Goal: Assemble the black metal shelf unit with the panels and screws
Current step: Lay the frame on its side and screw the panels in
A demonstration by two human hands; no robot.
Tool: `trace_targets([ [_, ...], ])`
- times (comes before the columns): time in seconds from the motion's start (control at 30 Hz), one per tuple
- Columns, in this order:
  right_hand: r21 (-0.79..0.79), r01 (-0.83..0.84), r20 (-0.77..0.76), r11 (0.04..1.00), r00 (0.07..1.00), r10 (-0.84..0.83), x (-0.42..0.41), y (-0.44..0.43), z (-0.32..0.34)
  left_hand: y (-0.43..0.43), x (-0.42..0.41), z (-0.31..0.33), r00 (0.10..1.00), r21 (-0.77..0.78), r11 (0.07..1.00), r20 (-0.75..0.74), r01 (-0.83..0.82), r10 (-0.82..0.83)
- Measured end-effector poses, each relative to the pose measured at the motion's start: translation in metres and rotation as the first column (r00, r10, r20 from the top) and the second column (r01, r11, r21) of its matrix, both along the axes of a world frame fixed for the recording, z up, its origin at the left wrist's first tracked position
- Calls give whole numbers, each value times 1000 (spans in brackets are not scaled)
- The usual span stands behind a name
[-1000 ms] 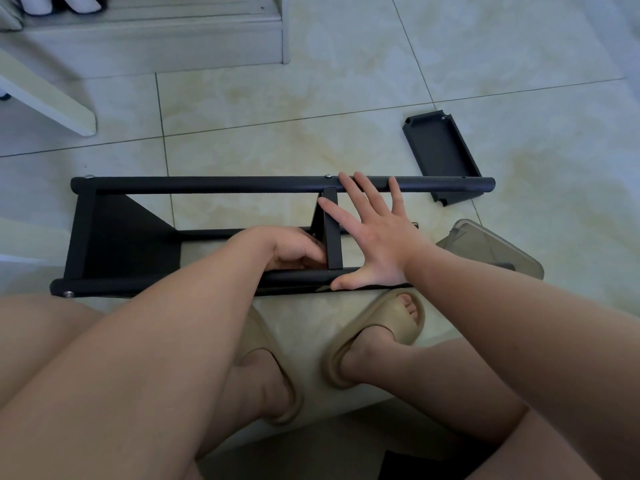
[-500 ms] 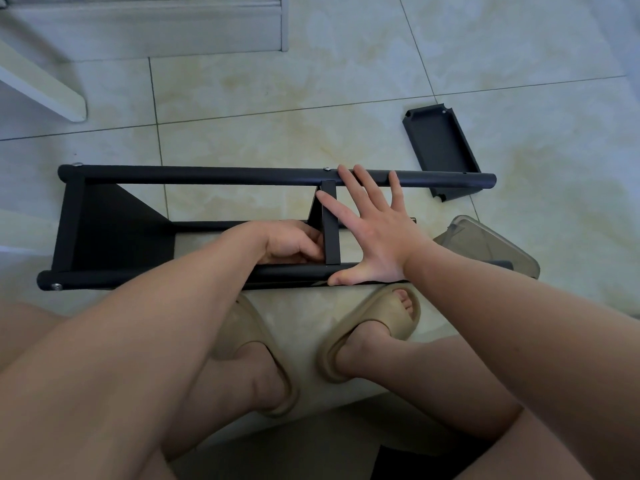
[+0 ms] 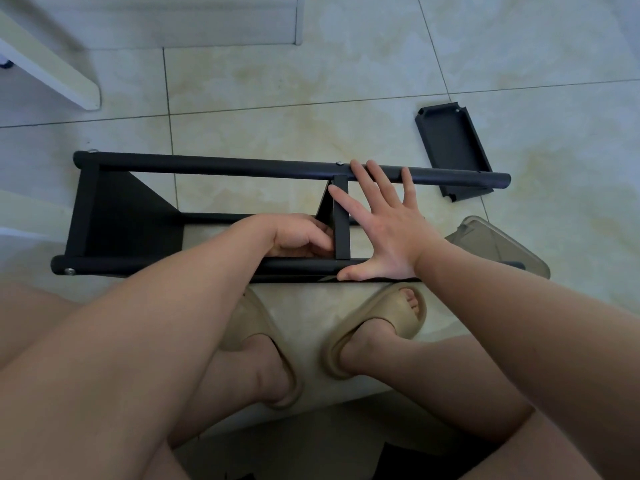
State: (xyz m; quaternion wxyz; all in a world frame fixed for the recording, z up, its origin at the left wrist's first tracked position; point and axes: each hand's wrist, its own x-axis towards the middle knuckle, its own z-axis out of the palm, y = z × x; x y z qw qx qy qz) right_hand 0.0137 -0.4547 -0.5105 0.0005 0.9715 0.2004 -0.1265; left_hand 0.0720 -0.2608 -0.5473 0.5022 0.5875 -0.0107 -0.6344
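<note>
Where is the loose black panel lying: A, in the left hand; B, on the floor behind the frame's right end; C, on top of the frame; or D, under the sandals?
B: the loose panel lies flat on the tile floor, partly hidden behind the right end of the frame's far rail.

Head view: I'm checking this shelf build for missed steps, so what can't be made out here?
All head view:
- Left hand: fingers curl against the middle panel; the hand itself hides whether they hold anything.
- Near rail: both forearms and the right hand cover its middle.
- Loose panel: the far rail crosses it, hiding a strip.
- Clear container: right forearm covers part; contents unreadable.
- Screw on the far rail: too small for its head type.
</note>
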Motion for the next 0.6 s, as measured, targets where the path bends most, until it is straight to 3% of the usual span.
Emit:
trace_targets([
  [0.07,0,-1,2,1000,1000,1,0,0,0,1,0,0,999,1,1000,-46,30,-29],
  [0.6,-5,-3,-28,1000,1000,3,0,0,1,-3,1,-3,999,-12,1000,31,28,-28],
])
